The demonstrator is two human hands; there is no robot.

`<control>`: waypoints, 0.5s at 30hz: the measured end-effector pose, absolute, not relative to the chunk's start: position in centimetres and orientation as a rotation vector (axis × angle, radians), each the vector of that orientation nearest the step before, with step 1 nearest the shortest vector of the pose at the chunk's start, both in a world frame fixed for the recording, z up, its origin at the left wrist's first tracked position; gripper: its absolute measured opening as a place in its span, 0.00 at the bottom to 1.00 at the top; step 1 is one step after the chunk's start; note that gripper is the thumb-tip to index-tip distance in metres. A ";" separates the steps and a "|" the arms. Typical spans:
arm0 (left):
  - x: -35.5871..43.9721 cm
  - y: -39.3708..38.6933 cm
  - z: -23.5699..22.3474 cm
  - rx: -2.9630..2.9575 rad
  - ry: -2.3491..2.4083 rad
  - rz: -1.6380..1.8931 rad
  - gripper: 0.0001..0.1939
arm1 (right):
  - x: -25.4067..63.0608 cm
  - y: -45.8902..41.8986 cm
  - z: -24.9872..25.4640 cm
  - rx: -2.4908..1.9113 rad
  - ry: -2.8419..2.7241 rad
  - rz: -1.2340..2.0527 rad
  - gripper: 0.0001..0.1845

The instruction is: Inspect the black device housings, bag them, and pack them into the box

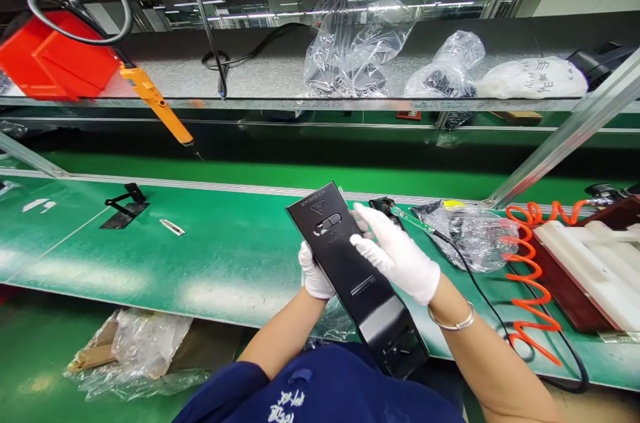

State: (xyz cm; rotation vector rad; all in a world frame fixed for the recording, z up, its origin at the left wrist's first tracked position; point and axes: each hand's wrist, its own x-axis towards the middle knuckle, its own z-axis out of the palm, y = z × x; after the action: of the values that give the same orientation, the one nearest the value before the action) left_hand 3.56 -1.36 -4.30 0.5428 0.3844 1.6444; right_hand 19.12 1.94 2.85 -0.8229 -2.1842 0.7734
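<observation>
A long black plastic housing panel (345,256) is held tilted in front of my body, above the bench edge. It has a slot near its top, raised markings and a curved lower end. My left hand (316,273), in a white glove, grips its left edge, with most fingers hidden behind it. On the right side, my right hand (395,253), also gloved, has its thumb over the panel's face and its fingers stretched apart near the upper right edge. Whether those fingers touch the panel is hard to tell.
An orange electric screwdriver (157,105) hangs at left. On the green bench (230,256) lie a black bracket (127,206), a small pale blade-like piece (172,227) and a plastic-wrapped bundle (470,236). An orange coiled hose (525,270) and white blocks (590,276) occupy the right. Bags (355,43) sit on the shelf.
</observation>
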 end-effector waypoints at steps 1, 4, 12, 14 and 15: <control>3.3 -1.4 -3.8 0.574 0.365 1.621 0.43 | 19.9 1.6 2.6 -0.829 -2.189 0.749 0.36; 3.1 -1.4 -2.8 0.607 0.350 1.598 0.44 | 22.0 0.7 1.5 -0.870 -2.185 0.741 0.33; 5.7 -1.6 -4.1 0.597 0.749 1.781 0.32 | 20.0 1.2 3.1 -1.032 -1.963 0.829 0.38; 5.9 -2.1 -4.4 0.694 0.892 1.786 0.33 | 18.8 1.0 4.6 -1.045 -1.931 0.813 0.35; 5.9 -2.3 -4.4 0.769 0.937 1.747 0.33 | 18.3 0.9 5.3 -1.042 -1.924 0.797 0.33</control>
State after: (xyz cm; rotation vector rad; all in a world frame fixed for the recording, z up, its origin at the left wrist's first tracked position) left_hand 5.88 -2.31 -4.43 0.7690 0.9375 1.7473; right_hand 18.32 0.92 5.30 -1.0421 -1.9236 0.7968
